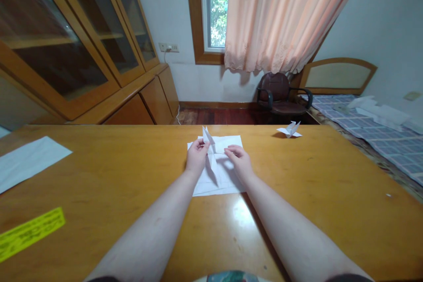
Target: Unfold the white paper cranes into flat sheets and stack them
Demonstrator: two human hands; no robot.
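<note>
My left hand (197, 157) is closed, with thumb and fingers pinching a folded white paper crane (212, 161). One narrow point of the crane rises above my fingertips, and another reaches down toward me. My right hand (240, 161) is closed too, its thumb and fingertips together at what looks like the crane's right wing. That wing blends into the white paper sheets (211, 189) lying flat beneath both hands. A second finished-looking paper bird (290, 130) stands at the table's far edge, right of my hands.
The wooden table (132, 163) fills the front. On its left lie a white sheet (29, 163) and a yellow printed strip (33, 231). A small white scrap (388, 194) is at the right. Beyond are a glass-door cabinet (114, 70), an office chair (277, 92) and a bed (363, 128).
</note>
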